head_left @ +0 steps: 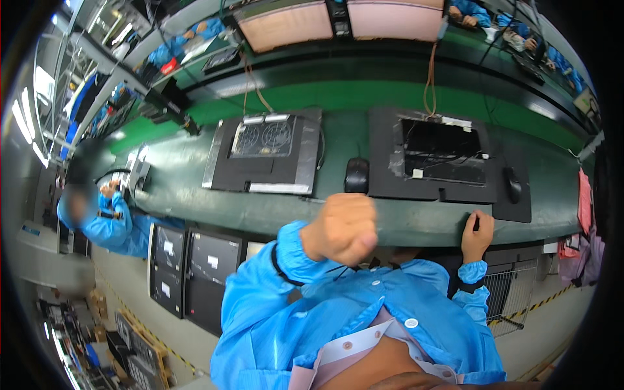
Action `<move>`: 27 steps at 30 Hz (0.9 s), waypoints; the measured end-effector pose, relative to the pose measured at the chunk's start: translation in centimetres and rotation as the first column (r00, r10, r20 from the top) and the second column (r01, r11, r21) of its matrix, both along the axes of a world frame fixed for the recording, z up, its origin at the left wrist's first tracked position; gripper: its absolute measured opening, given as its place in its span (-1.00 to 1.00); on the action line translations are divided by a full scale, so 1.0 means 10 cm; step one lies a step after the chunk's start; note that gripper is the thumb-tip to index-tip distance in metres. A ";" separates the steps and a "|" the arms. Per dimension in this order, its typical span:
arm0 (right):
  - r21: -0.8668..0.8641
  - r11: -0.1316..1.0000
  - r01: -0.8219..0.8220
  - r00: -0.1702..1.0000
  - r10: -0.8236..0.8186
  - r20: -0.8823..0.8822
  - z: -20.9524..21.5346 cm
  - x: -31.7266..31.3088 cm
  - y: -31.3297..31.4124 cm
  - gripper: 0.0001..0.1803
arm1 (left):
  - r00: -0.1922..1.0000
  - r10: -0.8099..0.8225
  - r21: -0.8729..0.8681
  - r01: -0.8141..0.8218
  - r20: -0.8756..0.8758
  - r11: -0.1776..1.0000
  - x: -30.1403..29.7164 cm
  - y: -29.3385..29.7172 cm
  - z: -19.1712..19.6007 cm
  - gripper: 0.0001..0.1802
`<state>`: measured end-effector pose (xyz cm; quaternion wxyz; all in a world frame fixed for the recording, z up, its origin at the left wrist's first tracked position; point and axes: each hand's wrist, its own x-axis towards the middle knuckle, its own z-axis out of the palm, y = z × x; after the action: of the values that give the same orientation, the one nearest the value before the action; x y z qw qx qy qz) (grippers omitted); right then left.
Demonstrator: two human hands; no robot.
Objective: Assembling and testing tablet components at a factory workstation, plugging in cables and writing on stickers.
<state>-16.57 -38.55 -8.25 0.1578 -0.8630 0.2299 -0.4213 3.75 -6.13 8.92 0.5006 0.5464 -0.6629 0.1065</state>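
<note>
My left hand (pixel 341 227) is raised close to the camera in a closed fist, and nothing shows in it. It hangs over the front edge of the green workbench (pixel 351 221), just in front of a black mouse (pixel 356 175). My right hand (pixel 478 234) rests on the bench's front edge with bent fingers, at the corner of a black mat (pixel 513 211). A small dark patch shows between its fingers; I cannot tell what it is. On that mat lie an opened dark device (pixel 442 153) and a second mouse (pixel 513 184).
A laptop base with two round fans (pixel 263 140) lies in a black fixture at the left. Two screens (pixel 286 25) hang above the far side. A co-worker in a blue coat (pixel 104 221) stands at the left. Dark panels (pixel 195 273) stand under the bench, with a wire cart (pixel 510 296) at the right.
</note>
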 end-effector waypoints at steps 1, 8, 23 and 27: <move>0.003 1.000 0.001 1.000 -0.001 0.000 0.01 -0.02 0.01 -0.93 | 0.983 0.129 0.129 -0.146 0.135 0.981 0.13 0.09 -0.17 -0.67; 0.009 1.000 0.026 1.000 -0.026 -0.009 0.05 0.01 0.01 -0.92 | 0.893 0.415 0.517 -0.442 0.175 0.733 0.18 0.69 -1.21 -0.59; -0.004 0.997 0.071 0.995 -0.071 0.072 0.20 0.10 0.13 -0.94 | 0.730 0.655 0.521 -0.490 -0.192 0.699 0.14 0.47 -1.65 -0.50; -0.025 0.996 0.089 0.993 -0.087 0.083 0.18 0.05 0.08 -0.94 | 0.744 0.585 0.451 -0.423 -0.323 0.786 0.10 0.39 -1.65 -0.40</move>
<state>-16.08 -37.76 -6.47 0.1360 -0.8362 0.2550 -0.4661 4.77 -2.24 -7.57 0.4849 0.7963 -0.3616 -0.0075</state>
